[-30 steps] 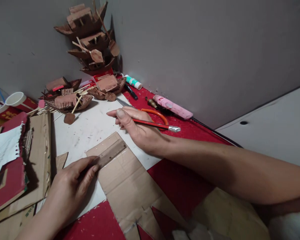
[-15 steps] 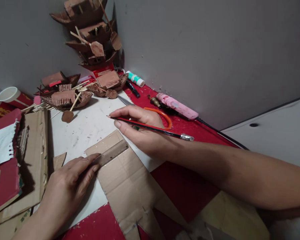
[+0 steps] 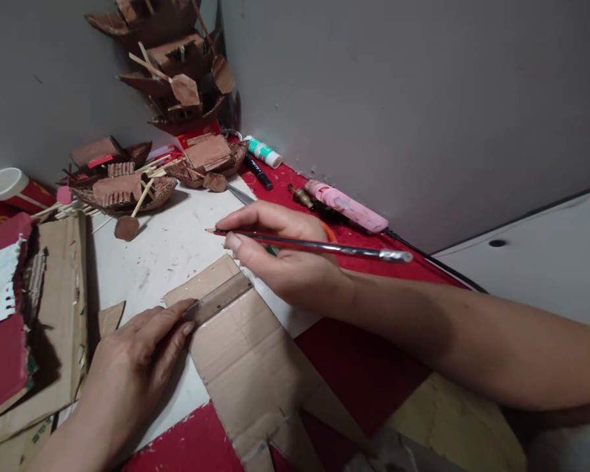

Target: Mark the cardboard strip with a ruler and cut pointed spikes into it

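My left hand [image 3: 142,351] pinches the near end of a clear ruler [image 3: 223,295] between thumb and fingers. The ruler lies across a cut piece of brown cardboard [image 3: 246,347], close to its far edge. In my right hand [image 3: 285,252] is a red and black pencil [image 3: 324,246] with a silver end cap. Its sharpened tip points left, above the white sheet beyond the cardboard, and touches nothing. The cardboard's near end has pointed cut-outs and rests partly over the white sheet [image 3: 152,255] and a red surface.
Several small cardboard boats [image 3: 132,190] with paddles stand at the back left. A glue stick [image 3: 263,152], black marker [image 3: 259,172] and pink glue gun [image 3: 347,206] lie along the wall. Stacked cardboard [image 3: 59,314] and a red-and-white cup [image 3: 22,190] are at the left.
The pencil has rotated in my right hand, its capped end swinging further right. The view has shifted slightly. My left hand and the ruler hold their place on the cardboard.
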The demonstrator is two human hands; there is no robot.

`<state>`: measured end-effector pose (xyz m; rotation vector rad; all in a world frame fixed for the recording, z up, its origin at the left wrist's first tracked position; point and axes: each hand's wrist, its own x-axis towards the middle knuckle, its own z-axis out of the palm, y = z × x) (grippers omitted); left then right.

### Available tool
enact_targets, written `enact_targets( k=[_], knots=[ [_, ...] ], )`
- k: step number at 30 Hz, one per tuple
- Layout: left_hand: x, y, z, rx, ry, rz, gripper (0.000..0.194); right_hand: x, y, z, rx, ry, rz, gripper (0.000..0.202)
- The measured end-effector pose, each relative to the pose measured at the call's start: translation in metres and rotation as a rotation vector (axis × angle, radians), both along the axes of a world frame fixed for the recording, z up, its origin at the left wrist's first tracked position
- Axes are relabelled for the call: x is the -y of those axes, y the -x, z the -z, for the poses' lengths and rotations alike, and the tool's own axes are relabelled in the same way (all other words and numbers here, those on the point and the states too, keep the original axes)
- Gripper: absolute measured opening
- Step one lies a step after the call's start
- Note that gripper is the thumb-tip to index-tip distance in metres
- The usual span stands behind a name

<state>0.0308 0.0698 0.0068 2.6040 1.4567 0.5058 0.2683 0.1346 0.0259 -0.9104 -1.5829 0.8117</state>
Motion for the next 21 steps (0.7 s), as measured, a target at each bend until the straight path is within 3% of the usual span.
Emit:
enact_targets(
  k=[3,10,17,21],
  knots=[
    [0.000,-0.002,-0.001,0.000,0.010,-0.011,0.033,0.006,0.000,-0.004,-0.070,0.079,-0.029,0.004],
    [-0.002,-0.005,0.001,0.040,0.032,-0.008,0.031,0.031,-0.002,-0.002,-0.074,0.519,-0.298,0.009],
    [-0.007,-0.002,0.002,0.027,0.049,0.015,0.030,0.041,0.001,0.014,0.031,0.539,-0.295,0.010],
    [-0.007,-0.001,0.002,0.028,0.061,0.002,0.031,0.040,0.002,0.017,-0.048,0.531,-0.225,0.010]
  ],
)
